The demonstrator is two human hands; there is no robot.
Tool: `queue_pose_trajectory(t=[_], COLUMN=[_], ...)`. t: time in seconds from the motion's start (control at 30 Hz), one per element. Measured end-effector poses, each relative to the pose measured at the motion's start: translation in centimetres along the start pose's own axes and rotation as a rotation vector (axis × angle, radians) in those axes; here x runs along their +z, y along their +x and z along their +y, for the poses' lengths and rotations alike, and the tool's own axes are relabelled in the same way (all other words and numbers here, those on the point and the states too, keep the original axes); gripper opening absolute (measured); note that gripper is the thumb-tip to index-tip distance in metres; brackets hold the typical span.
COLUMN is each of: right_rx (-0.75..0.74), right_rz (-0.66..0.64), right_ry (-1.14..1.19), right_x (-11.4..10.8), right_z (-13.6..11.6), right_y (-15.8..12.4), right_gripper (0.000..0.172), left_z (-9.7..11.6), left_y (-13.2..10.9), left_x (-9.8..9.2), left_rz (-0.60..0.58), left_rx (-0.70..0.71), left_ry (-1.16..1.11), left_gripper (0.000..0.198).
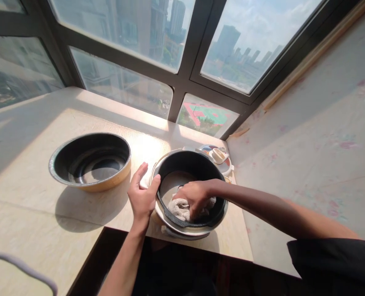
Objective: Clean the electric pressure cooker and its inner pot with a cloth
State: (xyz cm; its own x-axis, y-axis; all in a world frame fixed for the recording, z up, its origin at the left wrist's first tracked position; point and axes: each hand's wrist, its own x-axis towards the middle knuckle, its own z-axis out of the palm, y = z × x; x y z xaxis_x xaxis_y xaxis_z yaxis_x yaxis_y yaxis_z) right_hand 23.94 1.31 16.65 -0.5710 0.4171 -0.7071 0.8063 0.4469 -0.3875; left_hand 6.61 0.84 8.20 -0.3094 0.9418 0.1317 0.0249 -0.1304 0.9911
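A round cooker with a dark inner pot point(182, 158) and a pale outer rim stands at the counter's front edge. My right hand point(194, 197) reaches down inside the pot, its fingers closed on a crumpled whitish cloth point(180, 209). The cloth lies against the pot's inside near the front. At the cooker's left side is my left hand point(142, 195), thumb and fingers spread apart. Its thumb is at the rim, close to a white handle. Behind the cooker on the right, a round lid point(224, 166) with a pale knob is partly hidden.
A wide basin point(91, 187), dark inside and golden outside, sits on the pale counter point(24, 172) to the left. A grey cord point(24, 269) crosses the lower left. Framed windows point(182, 86) rise behind, and a flowered wall point(308, 164) borders the right.
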Motion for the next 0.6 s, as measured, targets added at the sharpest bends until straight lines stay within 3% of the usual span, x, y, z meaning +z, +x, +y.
queue_pose_trajectory(t=[0.07, 0.17, 0.3, 0.4, 0.6], right_rx=[0.088, 0.215, 0.355, 0.399, 0.396], right_rz=[-0.085, -0.085, 0.099, 0.266, 0.407], right_ry=[-0.085, -0.331, -0.389, -0.36, -0.267], right_x=[0.0, 0.1, -0.3, -1.1, -2.1], right_z=[0.1, 0.4, 1.6, 2.7, 4.4], right_y=[-1.3, -2.1, -1.2, 0.1, 2.4], right_gripper=[0.041, 0.036, 0.018, 0.023, 0.021], left_z=[0.0, -0.3, -0.5, -0.5, -0.5], left_y=[0.0, 0.0, 0.1, 0.1, -0.1], left_x=[-0.1, -0.4, -0.8, -0.9, -0.8], left_rz=[0.003, -0.003, -0.035, -0.054, -0.039], left_rx=[0.0, -0.006, -0.034, -0.064, -0.127], left_ry=[0.023, 0.055, 0.081, 0.081, 0.054], left_gripper=[0.055, 0.057, 0.061, 0.062, 0.065])
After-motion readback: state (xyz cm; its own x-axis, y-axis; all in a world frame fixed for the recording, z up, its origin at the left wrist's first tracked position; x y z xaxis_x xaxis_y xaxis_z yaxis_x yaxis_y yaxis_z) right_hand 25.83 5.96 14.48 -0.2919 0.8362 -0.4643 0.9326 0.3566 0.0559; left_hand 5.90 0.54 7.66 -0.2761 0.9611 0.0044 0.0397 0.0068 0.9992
